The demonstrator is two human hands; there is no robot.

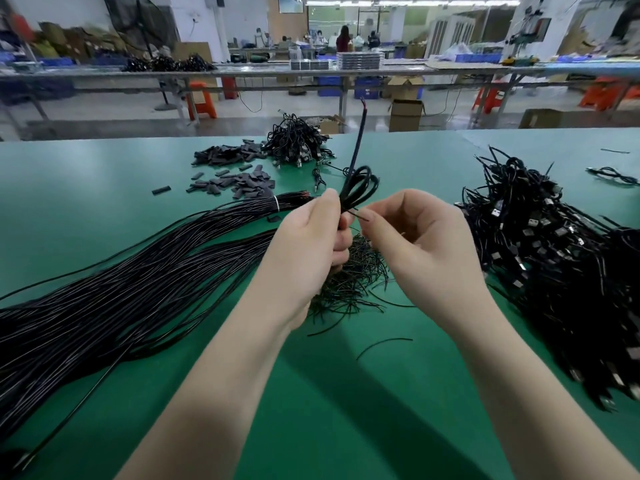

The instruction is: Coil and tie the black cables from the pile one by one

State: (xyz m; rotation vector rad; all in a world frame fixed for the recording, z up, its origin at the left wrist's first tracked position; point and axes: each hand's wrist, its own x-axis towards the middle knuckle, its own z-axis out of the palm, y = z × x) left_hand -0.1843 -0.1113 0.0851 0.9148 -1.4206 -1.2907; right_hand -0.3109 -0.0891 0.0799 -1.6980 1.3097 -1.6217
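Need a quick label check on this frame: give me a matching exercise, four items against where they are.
Items:
1 coiled cable
2 long cable bundle
3 USB cable heap
4 black sleeve pieces

Places:
A far left-centre of the table
B table, right side
C gripped in the left hand
D table, left side

Pairs: 1-C, 2-D, 3-B, 4-A

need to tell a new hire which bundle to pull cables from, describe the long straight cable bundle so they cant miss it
On the green table, look left of the left hand. The long cable bundle fans out there from the near-left edge toward the middle. Unlike the tangled heaps of coiled cables with plugs on the right and at the far middle, its cables lie straight, cinched by a white tie near the far end.
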